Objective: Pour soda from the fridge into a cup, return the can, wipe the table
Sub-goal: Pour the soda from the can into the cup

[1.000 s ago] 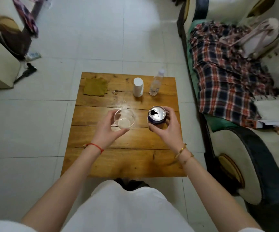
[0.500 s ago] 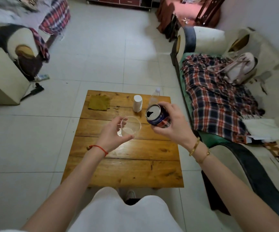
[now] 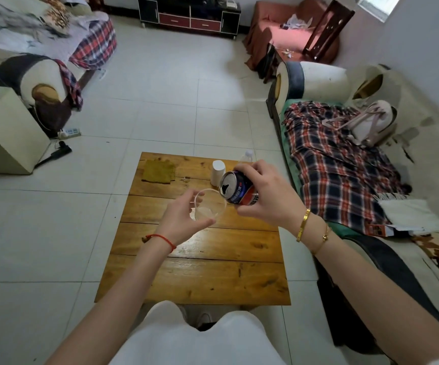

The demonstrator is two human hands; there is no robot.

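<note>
Right hand [image 3: 268, 198] fingers wrap tilted can [image 3: 238, 189]; left hand [image 3: 184, 217] cups clear cup [image 3: 209, 205]; bottle [image 3: 246, 157] mostly hidden, pour perhaps unseen.

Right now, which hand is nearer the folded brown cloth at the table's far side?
Left. The left hand grips the clear cup just below and right of the brown cloth; the right hand tilts the soda can farther right.

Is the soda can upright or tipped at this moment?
Tipped. The right hand holds the can leaning, its opened top facing the clear cup.
</note>
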